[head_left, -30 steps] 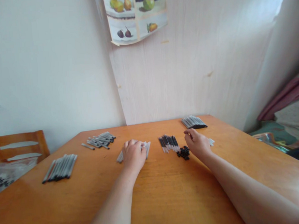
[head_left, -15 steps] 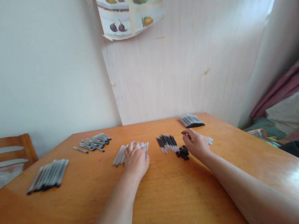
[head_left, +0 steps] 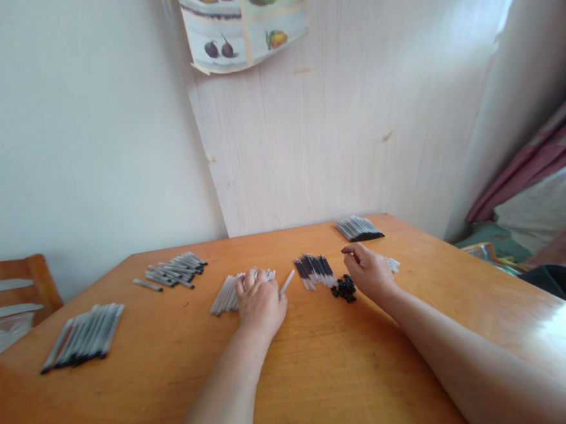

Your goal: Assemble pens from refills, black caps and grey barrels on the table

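Observation:
My left hand [head_left: 261, 302] rests with its fingers spread over a row of white pen barrels [head_left: 225, 296], hiding part of them. One white pen barrel [head_left: 288, 281] lies slanted beside the thumb, its near end hidden behind the hand. My right hand [head_left: 369, 270] is closed in a pinch, with a small dark piece, seemingly a black pen cap [head_left: 344, 251], at its fingertips. Just left of its wrist is a heap of small black caps [head_left: 345, 289]. Between the hands lies a row of black-and-white pen refills [head_left: 315, 271].
Grey-white pens with black ends lie in a stack [head_left: 359, 228] at the far right, a loose pile [head_left: 175, 270] at the back left and a row [head_left: 85, 335] at the front left. Small white pieces [head_left: 393, 265] lie behind my right hand. A wooden chair [head_left: 21, 282] stands left.
One white barrel has come apart from the row and moved right beside my left thumb. My left hand has shifted slightly right; my right hand holds its place by the caps.

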### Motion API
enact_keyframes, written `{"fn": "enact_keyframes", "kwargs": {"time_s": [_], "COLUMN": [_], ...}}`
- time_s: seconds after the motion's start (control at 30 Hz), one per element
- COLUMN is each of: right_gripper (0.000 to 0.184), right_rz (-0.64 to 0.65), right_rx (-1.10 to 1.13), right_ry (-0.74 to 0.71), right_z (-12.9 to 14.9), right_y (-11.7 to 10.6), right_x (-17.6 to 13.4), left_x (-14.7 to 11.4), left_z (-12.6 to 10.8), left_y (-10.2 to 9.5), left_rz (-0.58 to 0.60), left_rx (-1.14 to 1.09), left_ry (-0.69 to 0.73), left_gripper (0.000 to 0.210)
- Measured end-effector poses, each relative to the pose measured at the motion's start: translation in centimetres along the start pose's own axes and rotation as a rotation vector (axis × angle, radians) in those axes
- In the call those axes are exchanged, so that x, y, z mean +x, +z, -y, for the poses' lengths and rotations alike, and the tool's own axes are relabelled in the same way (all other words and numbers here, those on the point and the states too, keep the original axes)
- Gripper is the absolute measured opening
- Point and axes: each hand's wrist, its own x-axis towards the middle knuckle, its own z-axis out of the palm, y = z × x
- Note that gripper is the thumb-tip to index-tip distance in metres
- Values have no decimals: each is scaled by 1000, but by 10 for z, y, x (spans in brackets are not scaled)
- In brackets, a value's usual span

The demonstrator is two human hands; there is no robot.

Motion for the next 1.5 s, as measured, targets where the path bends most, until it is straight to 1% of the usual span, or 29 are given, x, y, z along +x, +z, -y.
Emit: {"fn": "enact_keyframes", "kwargs": {"time_s": [0.1, 0.17, 0.23, 0.3, 0.4, 0.47, 0.57, 0.63, 0.7, 0.8, 0.87, 0.93, 1.03, 1.1, 1.17, 1.23, 1.33, 1.4, 1.5], "right_gripper": [26, 26, 27, 32, 45, 48, 39, 31, 27, 25, 25, 24, 25, 24, 24, 22, 20, 19, 17], "right_rz": [-2, -20, -43, -42, 33, 98, 183, 219, 240, 254, 253, 252, 276, 270, 233, 183, 115, 133, 198], "right_rx": [-9, -1, 13, 12, -35, -73, -111, -119, -113, -73, -31, 6, 56, 106, 157, 172, 100, 38, -51], "right_ry": [-1, -41, -127, -251, -437, -515, -562, -573, -569, -545, -539, -547, -567, -543, -468, -352, -128, -23, 56], "right_z": [1, 3, 8, 15, 26, 32, 34, 34, 33, 35, 38, 43, 48, 47, 42, 33, 17, 10, 7], "right_y": [-1, -3, -5, -6, -7, -7, -6, -6, -7, -8, -9, -9, -9, -8, -7, -5, -3, -3, -3], "right_x": [0, -1, -3, -6, -13, -17, -19, -19, -19, -19, -22, -25, -28, -28, -25, -20, -11, -7, -2], "left_x": [2, 3, 4, 5, 5, 4, 5, 7, 9, 10, 9, 8, 7, 8, 9, 9, 9, 8, 7], "left_z": [-3, -4, -6, -8, -12, -14, -15, -15, -17, -21, -24, -28, -31, -30, -28, -25, -26, -27, -30], "left_y": [-4, -8, -13, -17, -20, -20, -15, -11, -6, -1, 0, -1, -2, -1, 1, 4, 7, 9, 13], "left_rz": [-28, -47, -55, -44, -10, 1, 17, 22, 20, 38, 90, 151, 196, 180, 151, 140, 161, 187, 228], "left_rx": [13, 5, -21, -48, -111, -189, -372, -562, -819, -1263, -1482, -1574, -1556, -1531, -1546, -1589, -1596, -1549, -1487], "left_ry": [-17, -19, -21, -22, 37, 94, 110, 59, -45, -243, -300, -301, -335, -385, -431, -463, -489, -491, -479], "left_gripper": [15, 15, 14, 13, 12, 10, 6, 5, 9, 26, 33, 33, 31, 31, 32, 32, 30, 28, 27]}}
